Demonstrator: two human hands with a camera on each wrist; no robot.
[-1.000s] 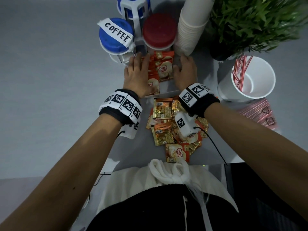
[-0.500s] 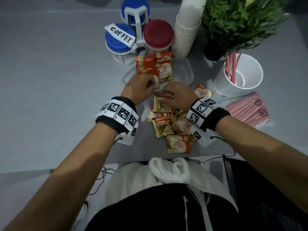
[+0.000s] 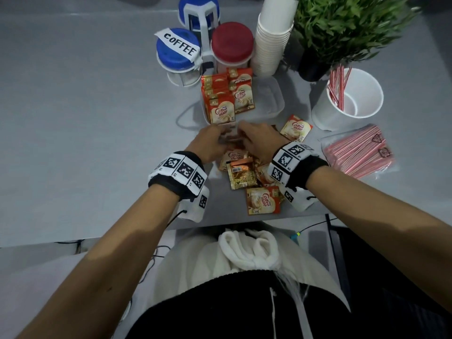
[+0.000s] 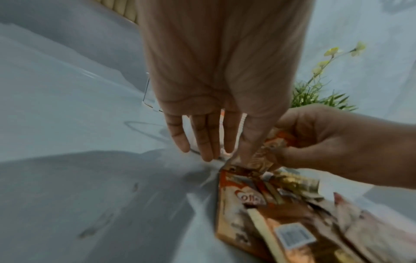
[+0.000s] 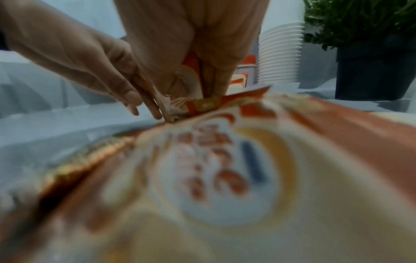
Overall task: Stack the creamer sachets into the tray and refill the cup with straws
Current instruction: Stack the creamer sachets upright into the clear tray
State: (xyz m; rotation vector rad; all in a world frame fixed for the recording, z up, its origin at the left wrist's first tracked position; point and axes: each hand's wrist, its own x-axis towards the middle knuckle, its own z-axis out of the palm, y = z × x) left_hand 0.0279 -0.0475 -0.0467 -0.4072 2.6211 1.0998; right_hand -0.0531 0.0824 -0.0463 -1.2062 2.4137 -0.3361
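A clear plastic tray (image 3: 274, 101) holds several creamer sachets (image 3: 220, 99) standing in its left part. My right hand (image 3: 256, 140) grips one creamer sachet (image 4: 274, 142) on edge just in front of the tray, thumb and fingers pinching it (image 5: 182, 96). My left hand (image 3: 210, 143) meets it from the left, and its straight fingers (image 4: 209, 142) touch that sachet's side. Loose sachets (image 3: 244, 177) lie heaped under my wrists, and one more sachet (image 3: 296, 128) lies to the right. A white cup (image 3: 349, 113) holds a few red-striped straws (image 3: 338, 86).
A bag of striped straws (image 3: 357, 152) lies right of the pile. Behind the tray stand blue-lidded jars (image 3: 178, 52), a red-lidded jar (image 3: 232, 42), a stack of paper cups (image 3: 271, 42) and a potted plant (image 3: 342, 25). The table's front edge (image 3: 220, 223) is close below the pile.
Both hands left the stacked sachets in the tray and drew back to the pile. The right hand picked up a sachet and now holds it near the tray's front edge, left fingers against it.
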